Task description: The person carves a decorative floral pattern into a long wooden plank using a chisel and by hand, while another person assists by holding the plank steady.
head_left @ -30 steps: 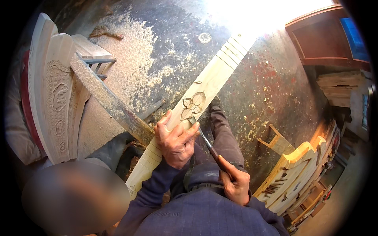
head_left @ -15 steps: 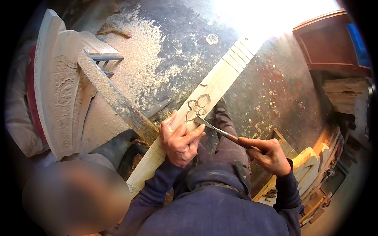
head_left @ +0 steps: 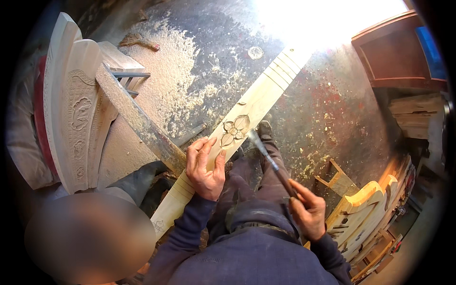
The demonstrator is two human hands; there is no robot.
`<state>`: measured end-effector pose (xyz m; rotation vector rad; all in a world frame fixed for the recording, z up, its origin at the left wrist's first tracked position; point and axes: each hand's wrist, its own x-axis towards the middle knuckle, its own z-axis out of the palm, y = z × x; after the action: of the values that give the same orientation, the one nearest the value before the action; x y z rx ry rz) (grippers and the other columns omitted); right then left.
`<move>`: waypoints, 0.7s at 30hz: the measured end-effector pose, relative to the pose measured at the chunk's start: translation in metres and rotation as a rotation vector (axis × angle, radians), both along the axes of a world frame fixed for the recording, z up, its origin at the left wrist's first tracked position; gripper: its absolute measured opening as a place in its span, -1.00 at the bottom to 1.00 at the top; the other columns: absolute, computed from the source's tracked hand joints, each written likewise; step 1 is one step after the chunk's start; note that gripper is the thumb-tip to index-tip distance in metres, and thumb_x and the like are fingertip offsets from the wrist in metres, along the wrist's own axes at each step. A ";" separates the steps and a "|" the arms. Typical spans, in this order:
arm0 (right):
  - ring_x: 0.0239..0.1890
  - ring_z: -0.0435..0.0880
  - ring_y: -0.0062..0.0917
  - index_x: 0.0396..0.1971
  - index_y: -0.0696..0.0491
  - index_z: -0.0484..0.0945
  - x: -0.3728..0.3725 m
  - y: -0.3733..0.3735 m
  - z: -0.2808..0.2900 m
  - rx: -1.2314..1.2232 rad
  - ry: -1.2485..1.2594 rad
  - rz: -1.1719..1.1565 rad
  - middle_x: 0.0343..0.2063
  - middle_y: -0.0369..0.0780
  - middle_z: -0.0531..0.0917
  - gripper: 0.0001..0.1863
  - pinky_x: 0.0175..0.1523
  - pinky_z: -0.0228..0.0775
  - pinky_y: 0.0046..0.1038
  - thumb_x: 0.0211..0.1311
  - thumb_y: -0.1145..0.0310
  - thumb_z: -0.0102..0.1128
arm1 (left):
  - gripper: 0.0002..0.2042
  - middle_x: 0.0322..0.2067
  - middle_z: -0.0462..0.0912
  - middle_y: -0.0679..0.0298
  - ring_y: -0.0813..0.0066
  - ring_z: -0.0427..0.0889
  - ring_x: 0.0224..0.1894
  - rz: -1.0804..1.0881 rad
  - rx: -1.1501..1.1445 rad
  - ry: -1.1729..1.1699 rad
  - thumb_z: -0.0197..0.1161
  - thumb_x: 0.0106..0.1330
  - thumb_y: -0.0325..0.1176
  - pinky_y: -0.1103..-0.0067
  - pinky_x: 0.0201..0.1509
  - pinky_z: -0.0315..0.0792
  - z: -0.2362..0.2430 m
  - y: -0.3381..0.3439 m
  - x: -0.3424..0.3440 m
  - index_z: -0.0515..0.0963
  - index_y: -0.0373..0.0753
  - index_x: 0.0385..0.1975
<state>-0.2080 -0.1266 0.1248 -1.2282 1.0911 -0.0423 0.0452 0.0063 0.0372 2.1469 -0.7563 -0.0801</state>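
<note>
A long pale wooden slat (head_left: 266, 90) runs diagonally from lower left to upper right across my lap. A flower (head_left: 234, 129) is carved into its middle. My left hand (head_left: 204, 168) lies flat on the slat just below the flower, fingers spread, pressing it down. My right hand (head_left: 306, 209) grips the wooden handle of a carving chisel (head_left: 268, 159). The chisel's metal blade points up and left, its tip just right of the flower and beside the slat's edge.
A carved pale panel (head_left: 71, 109) leans at the left, with a worn plank (head_left: 137, 121) slanting across it. Sawdust covers the dark floor (head_left: 190, 61). Curved wooden pieces (head_left: 365, 209) are stacked at the lower right. A reddish cabinet (head_left: 399, 52) stands at the upper right.
My right hand has swung down and back with the chisel, and the blade has come off the flower. My left hand's fingers have opened flatter on the slat.
</note>
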 end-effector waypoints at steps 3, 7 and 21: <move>-0.39 0.62 -0.79 0.49 0.10 0.66 0.005 0.021 -0.001 -0.003 0.000 0.039 -0.37 -0.35 0.77 -0.42 -0.23 0.51 -0.60 0.50 0.66 0.33 | -0.63 -0.17 0.81 0.23 0.09 0.75 0.10 -0.185 0.012 -0.079 0.66 0.20 -0.53 0.12 0.42 0.54 0.002 0.005 0.005 0.86 -0.20 0.03; -0.37 0.67 -0.75 0.49 0.11 0.65 0.004 0.036 -0.005 -0.069 -0.040 0.103 -0.35 -0.30 0.79 -0.39 -0.17 0.59 -0.56 0.48 0.71 0.30 | -0.55 -0.31 0.82 0.43 0.23 0.73 0.02 -0.387 0.047 -0.093 0.73 0.02 -0.50 -0.04 0.58 0.36 0.003 0.009 0.006 0.91 -0.01 -0.01; -0.36 0.61 -0.73 0.54 0.12 0.61 0.010 0.051 0.000 -0.076 -0.034 0.134 -0.38 -0.32 0.72 -0.39 -0.19 0.52 -0.58 0.54 0.72 0.18 | -0.64 -0.29 0.86 0.54 0.34 0.77 -0.01 -0.383 0.021 -0.134 0.72 0.07 -0.50 -0.09 0.59 0.35 -0.005 0.009 0.005 0.92 0.03 -0.11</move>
<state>-0.1985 -0.0751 0.1251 -1.3624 0.9833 -0.0021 0.0506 0.0156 0.0321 2.0161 -1.2429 -0.1456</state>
